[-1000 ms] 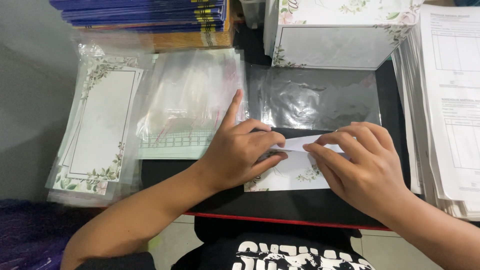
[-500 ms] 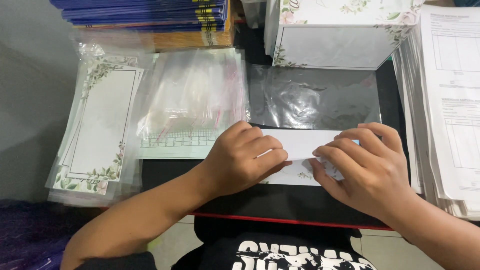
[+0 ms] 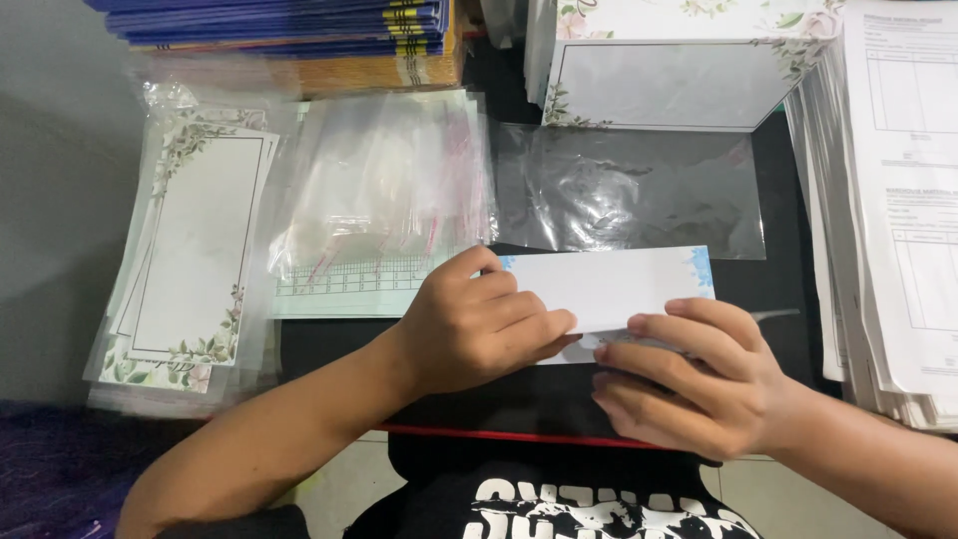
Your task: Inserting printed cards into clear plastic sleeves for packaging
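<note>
At the near edge of the black tabletop (image 3: pixel 778 289), your left hand (image 3: pixel 479 329) lies curled over the left part of a folded white card (image 3: pixel 619 284) with pale blue flowers in its corners, the fingers pressing down on its lower edge. Your right hand (image 3: pixel 689 374) meets it from the other side, fingers bent and pinching the card's lower right part, so both hands are closed on the same card. The card rests flat just in front of you, its top edge touching a single clear plastic sleeve (image 3: pixel 629 190) spread out behind it. Left of that sleeve sits a loose heap of more clear sleeves (image 3: pixel 379 185) on top of a pale green ruled sheet (image 3: pixel 339 289). Further left is a pile of bagged floral-bordered cards (image 3: pixel 195 255). Behind the clear sleeve stands a tall stack of white floral cards (image 3: pixel 679 70), and at the back left a stack of blue-edged booklets (image 3: pixel 289 25). Along your right runs a thick stack of printed paper forms (image 3: pixel 898 200), close to your right wrist.
</note>
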